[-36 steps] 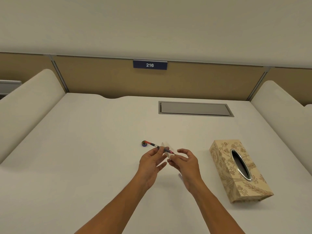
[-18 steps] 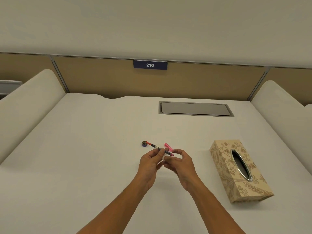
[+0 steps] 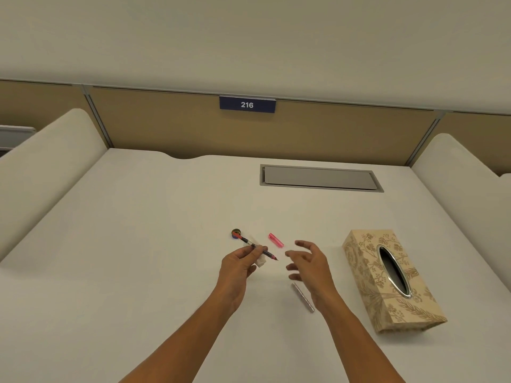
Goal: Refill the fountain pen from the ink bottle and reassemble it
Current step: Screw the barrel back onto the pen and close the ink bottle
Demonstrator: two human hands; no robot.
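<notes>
— Since half a second back, the right hand (image 3: pixel 309 262) has let go and pulled away from the pen section (image 3: pixel 258 247); its fingers are now spread and hold nothing.

— And the left hand (image 3: pixel 240 262)?

— Its grip pinches the section about midway, with what may be a scrap of tissue (image 3: pixel 261 261) underneath, though that is too small to be sure of. The section's long axis runs diagonally, nib end toward the right hand, far end touching or just over the ink bottle (image 3: pixel 236 233).

— Where are the remaining parts?

— On the bench (image 3: pixel 138 244): the pink cap (image 3: pixel 276 240) lies just beyond the left grip, between both hands; the silver barrel (image 3: pixel 303 297) lies just beneath the right wrist, slanting toward the person. The right hand is nearer both, so reassembly probably falls to it.
</notes>
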